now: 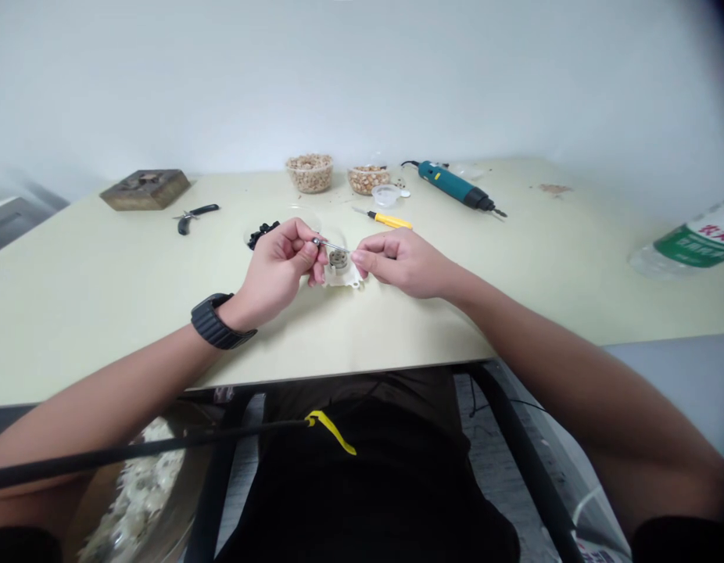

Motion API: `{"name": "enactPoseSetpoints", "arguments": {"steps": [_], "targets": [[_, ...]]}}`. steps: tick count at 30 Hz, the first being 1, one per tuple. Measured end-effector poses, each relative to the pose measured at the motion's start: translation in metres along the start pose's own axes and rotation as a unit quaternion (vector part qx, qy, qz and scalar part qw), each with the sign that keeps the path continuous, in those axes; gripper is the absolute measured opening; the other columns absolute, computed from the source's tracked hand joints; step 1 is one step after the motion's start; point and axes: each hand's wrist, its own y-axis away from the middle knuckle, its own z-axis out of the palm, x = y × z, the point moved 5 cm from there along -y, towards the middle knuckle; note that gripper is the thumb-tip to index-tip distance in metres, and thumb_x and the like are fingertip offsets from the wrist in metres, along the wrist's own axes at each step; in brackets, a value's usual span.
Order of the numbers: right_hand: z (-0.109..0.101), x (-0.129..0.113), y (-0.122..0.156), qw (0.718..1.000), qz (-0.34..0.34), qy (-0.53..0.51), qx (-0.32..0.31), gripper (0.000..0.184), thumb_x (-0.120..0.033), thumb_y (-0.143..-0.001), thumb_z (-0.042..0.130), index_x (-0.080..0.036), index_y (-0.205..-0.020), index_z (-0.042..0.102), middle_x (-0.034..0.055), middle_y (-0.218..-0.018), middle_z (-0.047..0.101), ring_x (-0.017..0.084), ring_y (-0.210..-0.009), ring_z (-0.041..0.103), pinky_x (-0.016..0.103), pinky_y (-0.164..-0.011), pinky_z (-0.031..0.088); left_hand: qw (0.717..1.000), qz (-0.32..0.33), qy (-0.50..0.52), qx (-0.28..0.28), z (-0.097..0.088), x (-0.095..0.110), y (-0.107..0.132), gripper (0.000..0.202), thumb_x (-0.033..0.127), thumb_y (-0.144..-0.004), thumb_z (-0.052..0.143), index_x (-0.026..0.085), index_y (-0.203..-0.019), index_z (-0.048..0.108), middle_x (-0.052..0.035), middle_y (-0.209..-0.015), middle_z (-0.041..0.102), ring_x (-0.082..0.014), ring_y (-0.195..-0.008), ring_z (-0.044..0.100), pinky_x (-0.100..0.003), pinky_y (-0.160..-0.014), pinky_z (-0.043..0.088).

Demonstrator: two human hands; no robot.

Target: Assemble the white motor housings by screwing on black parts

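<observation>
Near the middle of the table, my left hand (292, 262) pinches a small dark part at one end of a thin metal rod (334, 246). The fingertips of my right hand (391, 260) are closed at the rod's other end. Just below the rod lies a white plastic housing (351, 281), bearing a round metal piece (338, 259); my fingers cover some of it. Behind my left hand is a clear shallow dish (303, 213) with small black parts (261, 233), partly hidden by the hand.
Behind the hands lies a yellow-handled screwdriver (391, 220). Two tubs of small parts (310, 173) (367, 180), a small clear cup (386, 195) and a teal electric screwdriver (453, 186) stand farther back. Left are pliers (191, 217) and a metal block (148, 191); right, a bottle (684, 246).
</observation>
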Motion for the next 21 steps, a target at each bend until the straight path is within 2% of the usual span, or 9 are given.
{"name": "enactPoseSetpoints", "arguments": {"steps": [8, 12, 16, 21], "targets": [[-0.0010, 0.0011, -0.0004, 1.000, 0.000, 0.020, 0.000, 0.058, -0.071, -0.102, 0.072, -0.019, -0.078, 0.070, -0.0037, -0.066, 0.054, 0.012, -0.063, 0.043, 0.029, -0.061, 0.034, 1.000, 0.000, -0.020, -0.010, -0.0018, -0.0006, -0.0006, 0.038, 0.045, -0.092, 0.095, 0.020, -0.089, 0.066, 0.0002, -0.070, 0.069, -0.0112, -0.054, 0.062, -0.025, -0.048, 0.050], [-0.0017, 0.0023, -0.0001, 0.999, 0.010, 0.039, 0.005, 0.057, -0.072, -0.102, 0.071, -0.019, -0.080, 0.071, -0.0009, -0.072, 0.061, 0.013, -0.068, 0.049, 0.030, -0.066, 0.037, 0.999, 0.008, -0.036, -0.017, -0.0024, 0.0000, -0.0013, 0.043, 0.052, -0.090, 0.095, 0.020, -0.088, 0.066, 0.0002, -0.069, 0.069, -0.0119, -0.053, 0.062, -0.026, -0.048, 0.049], [-0.0028, 0.0027, 0.0012, 0.998, 0.030, 0.056, 0.009, 0.052, -0.067, -0.102, 0.071, -0.019, -0.081, 0.072, 0.0006, -0.074, 0.063, 0.015, -0.071, 0.051, 0.031, -0.067, 0.038, 0.998, 0.020, -0.064, -0.019, -0.0041, 0.0003, -0.0020, 0.050, 0.062, -0.086, 0.095, 0.021, -0.087, 0.066, -0.0005, -0.068, 0.070, -0.0129, -0.052, 0.061, -0.027, -0.047, 0.049], [-0.0038, 0.0018, 0.0022, 0.996, 0.022, 0.080, 0.015, 0.041, -0.053, -0.102, 0.071, -0.019, -0.080, 0.071, -0.0020, -0.071, 0.057, 0.013, -0.067, 0.044, 0.031, -0.063, 0.033, 0.995, 0.034, -0.095, -0.007, -0.0077, -0.0017, -0.0012, 0.050, 0.062, -0.087, 0.094, 0.022, -0.084, 0.064, -0.0015, -0.065, 0.070, -0.0134, -0.050, 0.060, -0.028, -0.046, 0.049]]}}
